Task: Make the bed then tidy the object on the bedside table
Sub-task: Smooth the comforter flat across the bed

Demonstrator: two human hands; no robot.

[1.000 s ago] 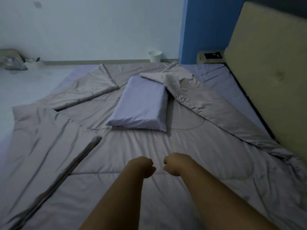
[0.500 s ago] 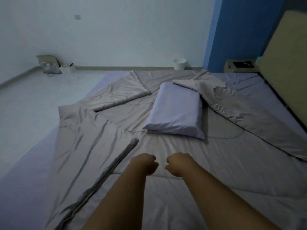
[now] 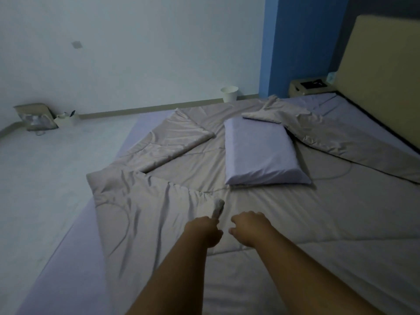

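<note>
A grey-beige duvet (image 3: 284, 212) lies spread over the bed with its corners folded inward. A lilac pillow (image 3: 261, 153) rests on it in the middle. My left hand (image 3: 204, 230) grips the folded-over corner of the duvet, which sticks up just beyond my knuckles. My right hand (image 3: 250, 228) hovers beside it over the duvet, fingers curled, holding nothing that I can see. The bedside table (image 3: 309, 87) stands at the far right by the headboard (image 3: 381, 83), with a dark object (image 3: 312, 83) on top.
A lilac sheet (image 3: 75, 242) shows along the bed's left edge. A white bin (image 3: 229, 93) stands by the far wall. A bag and a small white holder (image 3: 45, 117) sit in the far left corner of the floor.
My view has swung left and closer. My left hand has taken hold of the duvet's folded corner and lifted it; the flat fold seen earlier is now bunched up.
</note>
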